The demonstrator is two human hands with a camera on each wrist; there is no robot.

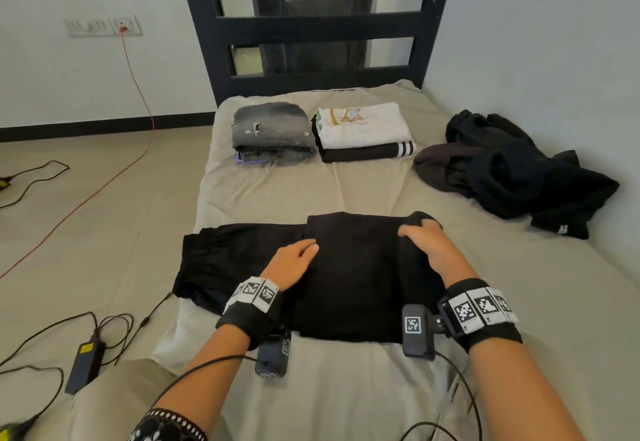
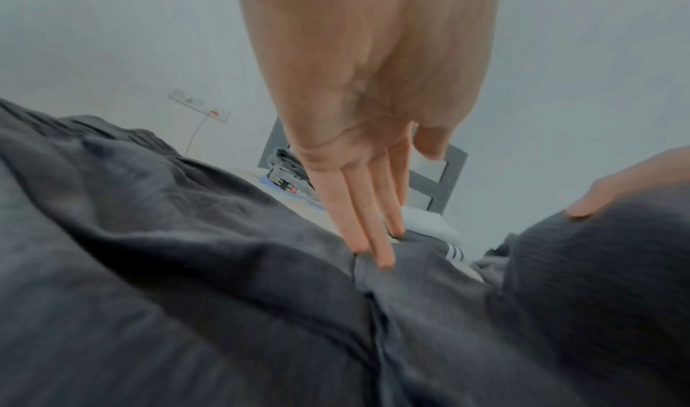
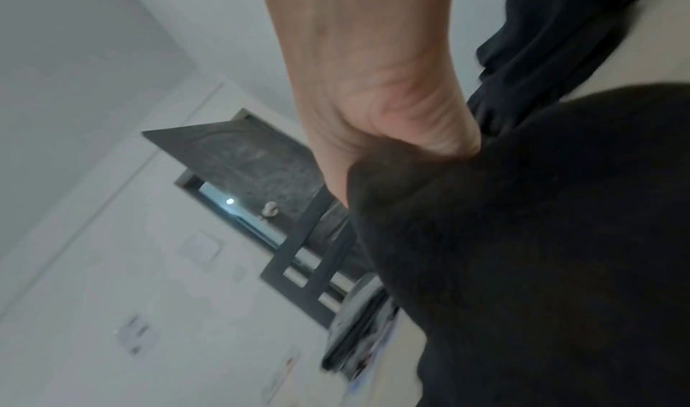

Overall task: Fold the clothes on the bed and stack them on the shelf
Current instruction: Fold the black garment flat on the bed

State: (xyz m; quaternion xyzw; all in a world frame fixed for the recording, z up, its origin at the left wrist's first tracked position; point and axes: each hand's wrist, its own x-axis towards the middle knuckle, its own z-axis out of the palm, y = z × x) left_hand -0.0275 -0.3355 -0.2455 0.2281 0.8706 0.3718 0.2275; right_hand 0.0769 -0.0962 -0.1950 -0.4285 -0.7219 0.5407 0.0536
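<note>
Pale walls and a tiled floor surround a low bed under a beige sheet, with a dark slatted headboard at its far end.

Far left: a wall socket plate with a red cable trailing down onto the floor; black cables and a power adapter lie on the tiles beside the bed.

Bed, far end, left: a folded grey stack. Just beside it on the right: a folded stack with a white printed shirt on top of a black garment with white stripes.

Bed, near edge, centre: black trousers laid crosswise, elastic waistband toward the left edge, the right part doubled over the middle.

Left hand: flat, fingers straight, pressing on the trousers at the edge of the doubled layer.

Right hand: fingers curled round a bunched fold of the trousers at their far right corner (cloth fills the palm in the right wrist view).

Bed, right side: an unfolded heap of dark clothes, well apart from the trousers.
</note>
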